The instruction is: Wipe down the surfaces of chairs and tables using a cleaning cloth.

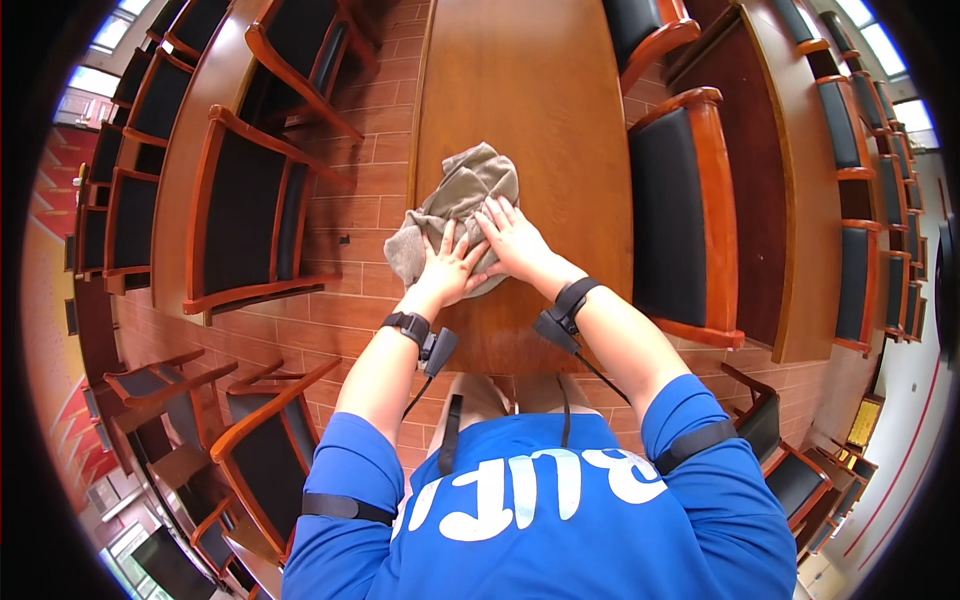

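A crumpled grey-beige cloth [472,180] lies on the long wooden table [525,75], near its close end, with one corner hanging past the left edge. My left hand [450,270] rests flat on the cloth's lower part, fingers spread. Beside it, my right hand [516,240] presses on the cloth's right side, its fingers pointing up and left. The two hands nearly meet at the thumbs. Neither hand has its fingers closed around the fabric. Each wrist wears a black strap with a small cabled device.
A wooden chair with black padding [251,210] stands left of the table across a strip of tiled floor [352,217]. Another padded chair [671,217] sits close against the table's right side. Further tables and rows of chairs line both sides. More chairs [262,457] stand behind on the left.
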A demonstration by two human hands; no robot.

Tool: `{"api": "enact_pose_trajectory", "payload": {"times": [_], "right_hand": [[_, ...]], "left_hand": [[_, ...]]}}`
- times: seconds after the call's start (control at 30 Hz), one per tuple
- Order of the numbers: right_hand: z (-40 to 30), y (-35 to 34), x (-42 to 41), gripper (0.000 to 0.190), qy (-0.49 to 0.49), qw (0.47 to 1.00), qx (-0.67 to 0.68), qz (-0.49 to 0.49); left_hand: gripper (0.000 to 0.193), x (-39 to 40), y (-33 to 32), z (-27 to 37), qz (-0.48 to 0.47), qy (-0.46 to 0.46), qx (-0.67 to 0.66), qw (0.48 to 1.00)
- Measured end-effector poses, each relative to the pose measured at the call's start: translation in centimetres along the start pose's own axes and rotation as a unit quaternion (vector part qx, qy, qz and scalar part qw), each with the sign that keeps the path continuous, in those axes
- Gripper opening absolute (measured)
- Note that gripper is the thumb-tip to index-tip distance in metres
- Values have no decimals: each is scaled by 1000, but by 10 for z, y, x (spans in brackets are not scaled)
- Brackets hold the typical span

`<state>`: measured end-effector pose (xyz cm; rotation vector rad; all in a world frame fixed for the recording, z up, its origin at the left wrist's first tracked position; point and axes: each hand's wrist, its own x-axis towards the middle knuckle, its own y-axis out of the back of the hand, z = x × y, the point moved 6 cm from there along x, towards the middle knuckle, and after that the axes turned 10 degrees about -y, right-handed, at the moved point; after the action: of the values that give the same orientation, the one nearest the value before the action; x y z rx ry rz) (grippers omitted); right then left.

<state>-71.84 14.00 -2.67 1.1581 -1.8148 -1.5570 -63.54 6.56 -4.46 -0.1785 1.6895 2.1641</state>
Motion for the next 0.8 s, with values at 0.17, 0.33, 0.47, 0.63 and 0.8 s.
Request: {"api": "enact_pose_trajectory", "payload": {"times": [0.17, 0.33, 0.47, 0.63, 0.8], "right_hand": [[17, 11, 60, 102, -5, 1000, -7, 5], [56, 27, 110, 101, -35, 999, 3, 29], [85, 48, 152, 96, -87, 995, -19, 36], [100, 44, 169, 95, -118, 992, -3, 38], [89, 38, 135, 91, -127, 991, 10, 45]], "left_hand": [[63, 38, 21, -45, -19, 16, 6, 1000], [62, 92, 54, -78, -3, -6, 27, 1000], [61, 141, 88, -109, 17, -44, 43, 998], [59, 161, 89, -124, 33, -67, 59, 995], [56, 144, 78, -105, 76, -111, 72, 988]]}}
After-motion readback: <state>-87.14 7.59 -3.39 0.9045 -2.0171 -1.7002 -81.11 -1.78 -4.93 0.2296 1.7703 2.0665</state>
